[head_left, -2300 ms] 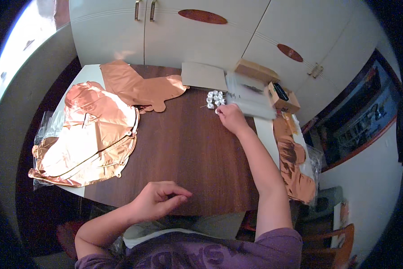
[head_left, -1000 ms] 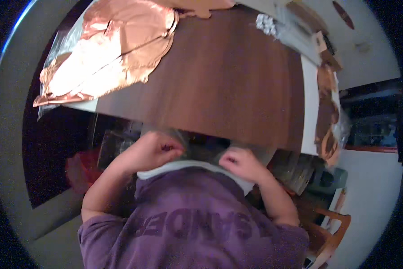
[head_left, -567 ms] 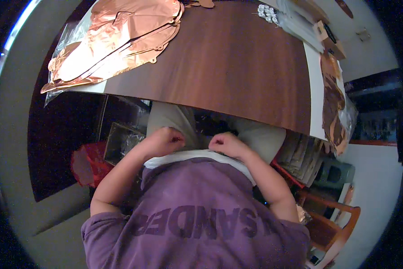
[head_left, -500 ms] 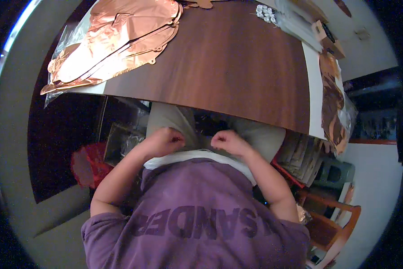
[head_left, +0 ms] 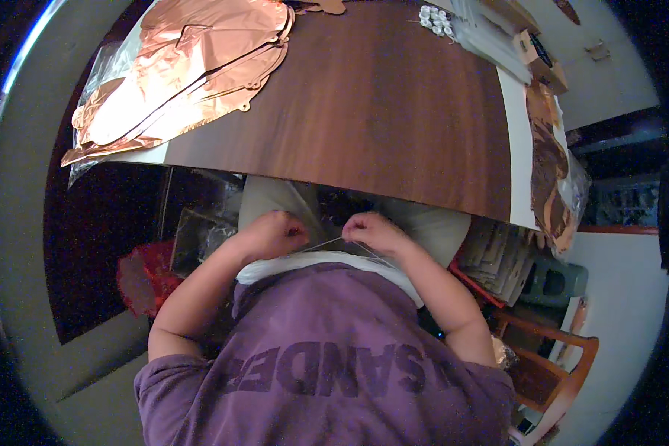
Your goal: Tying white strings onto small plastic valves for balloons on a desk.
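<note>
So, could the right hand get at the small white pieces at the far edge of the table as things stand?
Probably yes, once freed: the right hand is pinching a thin string at the lap, and bare table lies between it and the white pieces.

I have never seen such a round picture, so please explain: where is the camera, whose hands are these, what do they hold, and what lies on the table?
The camera sits on a person's head and looks down; its wide lens bends straight edges. The person wears a purple shirt. In the lap, below the table edge, the left hand and the right hand pinch a thin pale string stretched between them. On the brown table lie flat copper foil balloons at the left, small white pieces at the far side, and more copper foil at the right edge.
</note>
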### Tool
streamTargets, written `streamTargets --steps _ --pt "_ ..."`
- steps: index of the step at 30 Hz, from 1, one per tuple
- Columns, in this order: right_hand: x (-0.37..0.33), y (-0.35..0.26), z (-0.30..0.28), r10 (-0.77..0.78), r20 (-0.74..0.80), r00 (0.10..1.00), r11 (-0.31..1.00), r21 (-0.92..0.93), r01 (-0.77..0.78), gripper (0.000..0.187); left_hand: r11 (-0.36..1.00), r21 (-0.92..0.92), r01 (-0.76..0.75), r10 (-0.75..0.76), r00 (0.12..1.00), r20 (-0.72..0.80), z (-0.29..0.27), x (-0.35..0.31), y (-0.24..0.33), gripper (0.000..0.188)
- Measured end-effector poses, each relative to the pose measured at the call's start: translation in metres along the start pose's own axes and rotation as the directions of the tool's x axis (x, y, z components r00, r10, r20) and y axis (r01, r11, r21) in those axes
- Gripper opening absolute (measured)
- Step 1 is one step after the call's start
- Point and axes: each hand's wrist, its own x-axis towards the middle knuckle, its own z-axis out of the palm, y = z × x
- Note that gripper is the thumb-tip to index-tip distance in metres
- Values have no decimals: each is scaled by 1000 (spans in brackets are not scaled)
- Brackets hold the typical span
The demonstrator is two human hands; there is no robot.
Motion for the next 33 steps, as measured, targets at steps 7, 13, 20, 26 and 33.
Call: streamTargets --steps 7,13,20,26,33 --pt "-16 -23 13 -62 -104 993 990 121 75 15 975 -166 -151 144 988 -49 -3 17 48 19" --pt "-38 -59 38 -287 -98 953 255 951 174 38 927 -73 -367 353 922 -158 -28 23 68 15" --pt "-66 -101 13 -310 -263 914 864 323 386 22 861 85 -501 506 833 -222 -67 -1 108 8" --pt "-75 -100 22 -662 -409 628 749 -323 579 4 477 -809 -342 148 939 -310 -50 -4 129 9" --pt "-122 -169 -21 -868 -317 383 465 -788 404 5 618 122 -777 755 542 -368 -36 16 115 24"
